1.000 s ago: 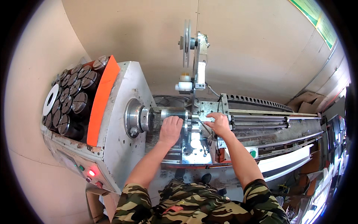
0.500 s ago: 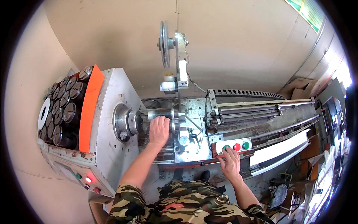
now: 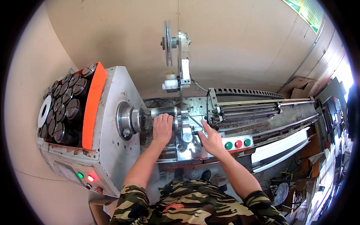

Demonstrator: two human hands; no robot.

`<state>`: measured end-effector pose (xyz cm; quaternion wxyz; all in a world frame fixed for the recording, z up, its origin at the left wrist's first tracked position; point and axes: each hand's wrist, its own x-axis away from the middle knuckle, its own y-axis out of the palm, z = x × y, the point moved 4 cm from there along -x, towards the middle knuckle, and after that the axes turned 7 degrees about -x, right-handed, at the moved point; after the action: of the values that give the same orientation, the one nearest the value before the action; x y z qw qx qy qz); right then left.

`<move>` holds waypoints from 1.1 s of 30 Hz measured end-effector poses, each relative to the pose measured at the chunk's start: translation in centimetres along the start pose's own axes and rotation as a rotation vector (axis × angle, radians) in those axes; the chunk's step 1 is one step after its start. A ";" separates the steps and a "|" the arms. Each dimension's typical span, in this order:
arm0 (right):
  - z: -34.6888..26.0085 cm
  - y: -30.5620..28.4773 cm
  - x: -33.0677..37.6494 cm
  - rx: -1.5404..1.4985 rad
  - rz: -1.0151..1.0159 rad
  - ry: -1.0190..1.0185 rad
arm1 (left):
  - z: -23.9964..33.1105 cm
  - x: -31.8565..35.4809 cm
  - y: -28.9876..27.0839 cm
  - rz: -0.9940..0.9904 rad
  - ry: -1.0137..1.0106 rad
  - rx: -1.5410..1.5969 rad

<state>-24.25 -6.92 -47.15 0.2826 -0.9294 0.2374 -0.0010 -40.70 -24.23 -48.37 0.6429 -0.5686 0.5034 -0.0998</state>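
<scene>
My left hand (image 3: pixel 163 130) lies over the near side of a smooth metal cylinder (image 3: pixel 163 110), its fingers together and curled onto it; the fingertips are partly hidden. The cylinder is in line with the round chuck (image 3: pixel 128 120) of a lathe-like machine. My right hand (image 3: pixel 211 141) is over the machine's metal carriage plate (image 3: pixel 197 153). Its index finger is stretched out and its thumb apart, beside a slanted metal rod (image 3: pixel 195 121) and a black handle (image 3: pixel 200 137). Whether it touches either I cannot tell. A round gauge-like knob (image 3: pixel 187 137) stands between the hands.
To the right of my right hand is a button box (image 3: pixel 239 144) with green and red buttons. At left, a grey cabinet (image 3: pixel 118 90) carries several dark metal cylinders (image 3: pixel 74 108) behind an orange plate (image 3: pixel 93 107). A wheel (image 3: pixel 167 43) on an upright post rises behind. Long rails (image 3: pixel 288 125) run right.
My right hand has left the button box and moved left to the rod and black handle. A green lamp on the cabinet panel is now lit. My left hand stays at the cylinder.
</scene>
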 end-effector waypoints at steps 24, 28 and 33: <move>-1.9 8.9 -5.9 0.005 0.187 0.282 | -11.6 -13.7 1.7 0.093 -0.506 0.604; -1.7 8.5 -6.0 -0.003 0.191 0.284 | -11.5 -14.4 2.4 0.021 -0.485 0.619; -1.7 8.3 -6.0 0.002 0.198 0.285 | -11.7 -14.6 3.2 0.002 -0.482 0.680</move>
<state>-33.45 -11.20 -49.30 0.2456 -0.8916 0.3656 -0.1049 -57.97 -20.28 -41.41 0.8936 -0.3303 0.2776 -0.1238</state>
